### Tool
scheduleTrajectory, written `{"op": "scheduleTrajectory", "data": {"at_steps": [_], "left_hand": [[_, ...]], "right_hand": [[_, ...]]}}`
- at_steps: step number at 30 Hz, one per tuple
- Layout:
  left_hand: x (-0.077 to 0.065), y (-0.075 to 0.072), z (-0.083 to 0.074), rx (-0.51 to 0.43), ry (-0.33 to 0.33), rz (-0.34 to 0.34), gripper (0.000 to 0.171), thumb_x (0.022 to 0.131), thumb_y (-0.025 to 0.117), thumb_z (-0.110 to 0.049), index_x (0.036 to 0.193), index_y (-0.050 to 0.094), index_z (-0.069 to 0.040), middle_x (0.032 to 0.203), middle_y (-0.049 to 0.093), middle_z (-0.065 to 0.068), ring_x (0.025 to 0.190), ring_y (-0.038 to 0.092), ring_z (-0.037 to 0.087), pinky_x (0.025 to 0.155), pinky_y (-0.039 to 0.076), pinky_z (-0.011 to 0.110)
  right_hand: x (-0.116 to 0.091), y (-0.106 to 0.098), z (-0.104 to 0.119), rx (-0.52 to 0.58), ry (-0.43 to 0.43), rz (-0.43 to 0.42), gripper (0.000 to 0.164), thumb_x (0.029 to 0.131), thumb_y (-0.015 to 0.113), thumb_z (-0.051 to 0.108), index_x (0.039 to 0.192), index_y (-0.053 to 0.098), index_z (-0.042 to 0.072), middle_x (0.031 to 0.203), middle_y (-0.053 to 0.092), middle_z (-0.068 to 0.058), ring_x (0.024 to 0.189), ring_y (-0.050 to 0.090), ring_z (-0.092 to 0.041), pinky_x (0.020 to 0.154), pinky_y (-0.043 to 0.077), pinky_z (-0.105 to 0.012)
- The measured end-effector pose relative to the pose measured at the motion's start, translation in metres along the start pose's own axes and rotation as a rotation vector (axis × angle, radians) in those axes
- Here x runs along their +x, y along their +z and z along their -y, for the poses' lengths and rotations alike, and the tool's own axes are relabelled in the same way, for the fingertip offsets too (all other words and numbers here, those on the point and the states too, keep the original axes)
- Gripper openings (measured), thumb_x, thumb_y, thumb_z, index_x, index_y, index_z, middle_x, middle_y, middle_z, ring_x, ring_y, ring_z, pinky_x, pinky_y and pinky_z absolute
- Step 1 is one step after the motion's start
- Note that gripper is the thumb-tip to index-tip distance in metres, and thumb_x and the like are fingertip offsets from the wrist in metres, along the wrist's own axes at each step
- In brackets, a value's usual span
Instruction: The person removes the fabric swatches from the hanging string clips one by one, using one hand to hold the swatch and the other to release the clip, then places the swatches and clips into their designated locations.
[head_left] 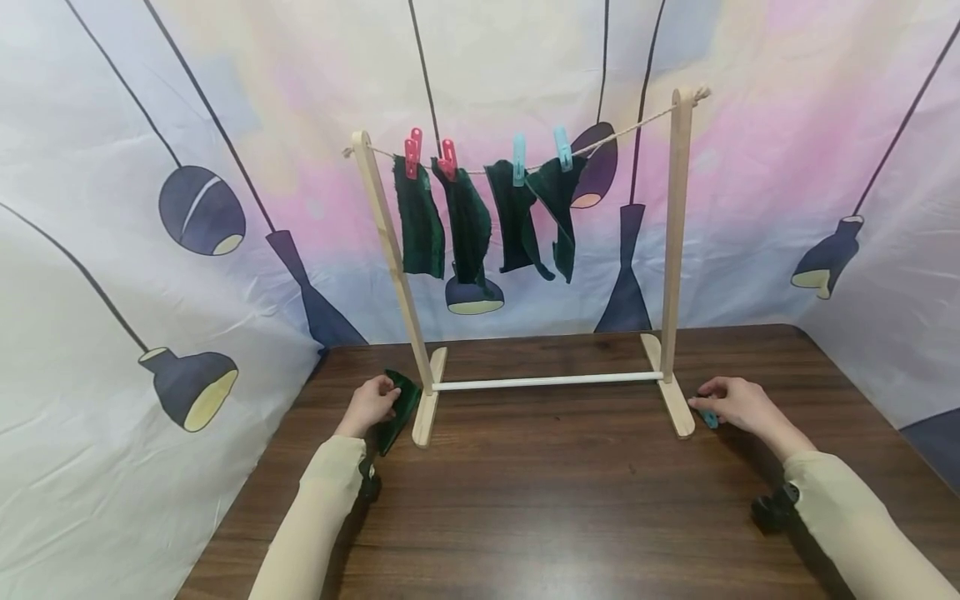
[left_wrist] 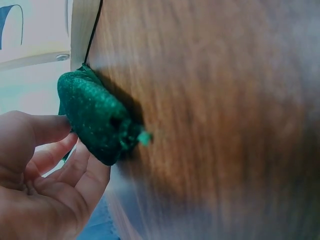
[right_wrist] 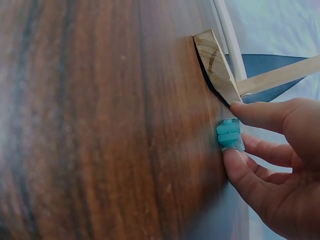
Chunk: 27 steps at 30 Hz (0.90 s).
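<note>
Cloth (head_left: 403, 407), dark green, pinched in left hand (head_left: 372, 402) beside left rack foot (head_left: 427, 417); likely soft, light — take by an edge. Right hand (head_left: 741, 407) loosely curved around stiff-looking blue clothespin (right_wrist: 229, 133) by right rack foot (head_left: 678, 408) — gripped or not, can't tell.

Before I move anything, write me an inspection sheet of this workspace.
Surface: brown wood-grain table, with a wooden rack standing on it.
Job's things: four dark green cloths hang from the rack's line, two by red clothespins, two by light-blue clothespins.
Clutter: nothing seen.
Hands: left hand pinches a fifth green cloth; right hand has thumb and fingers around another blue clothespin, grip unclear.
Cables: nothing seen; the lamp cords are printed.
Surroundings: fabric backdrop with printed lamps.
</note>
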<state>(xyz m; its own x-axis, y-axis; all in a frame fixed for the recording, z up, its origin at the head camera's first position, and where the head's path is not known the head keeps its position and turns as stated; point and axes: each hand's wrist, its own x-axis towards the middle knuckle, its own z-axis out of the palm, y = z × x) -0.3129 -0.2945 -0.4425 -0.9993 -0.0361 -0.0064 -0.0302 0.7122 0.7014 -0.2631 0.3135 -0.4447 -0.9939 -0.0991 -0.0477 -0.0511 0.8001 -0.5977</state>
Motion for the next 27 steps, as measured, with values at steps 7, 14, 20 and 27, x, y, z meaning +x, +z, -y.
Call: {"op": "scheduleTrajectory", "data": {"at_steps": [7, 14, 20, 27], "left_hand": [[-0.003, -0.002, -0.001, -0.014, 0.002, 0.001, 0.025, 0.103, 0.056, -0.01, 0.118, 0.056, 0.009, 0.09, 0.064, 0.021, 0.062, 0.064, 0.017, 0.063, 0.058, 0.036], [-0.005, -0.008, 0.001, -0.01, 0.006, -0.038, 0.034, 0.103, 0.055, -0.013, 0.127, 0.059, 0.012, 0.104, 0.067, 0.026, 0.071, 0.068, 0.02, 0.065, 0.058, 0.034], [-0.01, -0.026, -0.011, 0.01, 0.047, -0.088, 0.035, 0.104, 0.053, -0.015, 0.129, 0.059, 0.01, 0.111, 0.067, 0.027, 0.08, 0.07, 0.028, 0.068, 0.058, 0.036], [-0.019, -0.054, -0.038, 0.036, 0.133, -0.133, 0.038, 0.106, 0.052, -0.023, 0.132, 0.059, 0.005, 0.123, 0.064, 0.027, 0.087, 0.07, 0.035, 0.075, 0.056, 0.041]], "right_hand": [[0.0, 0.0, 0.0, 0.009, -0.004, 0.023, 0.06, 0.098, 0.065, 0.039, 0.123, 0.057, -0.016, 0.094, 0.067, -0.016, 0.073, 0.067, -0.019, 0.063, 0.053, -0.037], [0.001, -0.007, 0.003, -0.015, -0.037, 0.02, 0.058, 0.1, 0.062, 0.038, 0.122, 0.058, -0.015, 0.093, 0.068, -0.015, 0.072, 0.065, -0.018, 0.065, 0.053, -0.039], [-0.003, -0.021, 0.012, -0.034, -0.065, -0.05, 0.054, 0.1, 0.062, 0.037, 0.121, 0.059, -0.013, 0.105, 0.067, -0.027, 0.083, 0.067, -0.032, 0.069, 0.054, -0.045], [-0.01, -0.05, 0.027, -0.079, -0.117, -0.143, 0.06, 0.101, 0.058, 0.047, 0.126, 0.059, -0.008, 0.116, 0.065, -0.029, 0.105, 0.06, -0.047, 0.079, 0.05, -0.056]]}}
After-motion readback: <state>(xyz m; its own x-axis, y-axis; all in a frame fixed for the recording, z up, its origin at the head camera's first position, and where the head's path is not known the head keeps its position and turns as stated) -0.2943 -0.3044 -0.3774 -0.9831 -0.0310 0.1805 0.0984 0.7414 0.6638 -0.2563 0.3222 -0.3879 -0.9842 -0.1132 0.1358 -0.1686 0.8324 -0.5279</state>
